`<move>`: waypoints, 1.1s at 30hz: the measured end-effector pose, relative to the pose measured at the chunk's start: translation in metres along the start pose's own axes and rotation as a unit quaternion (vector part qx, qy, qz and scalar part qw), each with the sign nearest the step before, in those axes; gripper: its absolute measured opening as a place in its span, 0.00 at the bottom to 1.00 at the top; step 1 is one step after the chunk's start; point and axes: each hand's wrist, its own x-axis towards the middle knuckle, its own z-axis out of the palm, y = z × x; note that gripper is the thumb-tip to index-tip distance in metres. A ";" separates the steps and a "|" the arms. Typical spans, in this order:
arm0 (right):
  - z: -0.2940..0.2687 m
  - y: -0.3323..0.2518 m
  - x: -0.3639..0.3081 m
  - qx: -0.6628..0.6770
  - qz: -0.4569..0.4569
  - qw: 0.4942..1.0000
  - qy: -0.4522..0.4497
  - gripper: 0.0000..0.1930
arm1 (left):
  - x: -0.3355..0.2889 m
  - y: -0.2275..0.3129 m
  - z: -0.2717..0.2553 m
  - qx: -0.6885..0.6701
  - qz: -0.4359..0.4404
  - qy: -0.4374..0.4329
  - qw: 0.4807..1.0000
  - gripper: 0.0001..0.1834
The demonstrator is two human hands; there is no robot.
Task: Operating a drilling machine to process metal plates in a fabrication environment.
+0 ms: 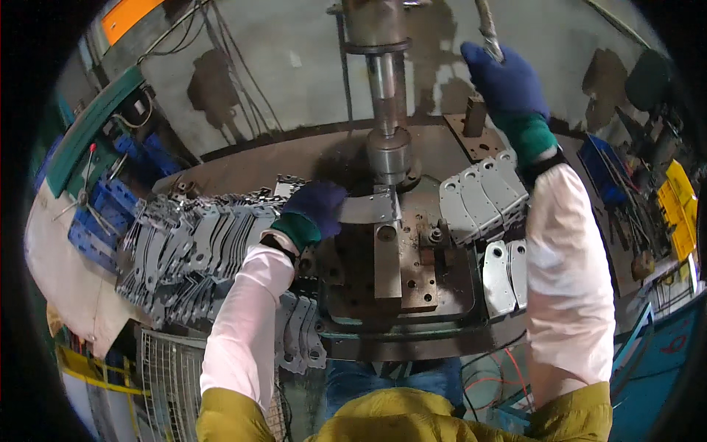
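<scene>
My left hand (318, 208), in a dark blue glove with a green cuff, grips the left end of a flat grey metal plate (370, 208) lying on the press die (398, 269) under the round ram (388, 151). My right hand (503, 77), gloved the same, is raised and closed around a metal lever handle (487, 29) at the top right of the press. Both forearms wear white sleeves.
Many flat grey stamped plates are heaped at the left (188, 247) of the round press table, and a fanned row of them (482, 193) lies to the right of the die. Blue bins (103, 221) stand far left, a yellow crate (679, 206) far right, a wire basket (169, 383) below.
</scene>
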 end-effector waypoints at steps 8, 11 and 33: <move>-0.031 0.000 -0.013 0.030 0.040 0.995 -0.089 0.35 | 0.006 0.012 0.000 -0.322 -0.194 -0.023 0.927 0.16; -0.026 -0.013 -0.019 0.124 0.085 0.983 -0.103 0.33 | -0.054 -0.008 -0.002 -0.364 -0.063 0.122 0.921 0.14; -0.021 0.007 -0.017 0.279 0.133 0.942 -0.132 0.26 | -0.381 0.070 0.008 -0.412 -0.288 0.020 0.864 0.22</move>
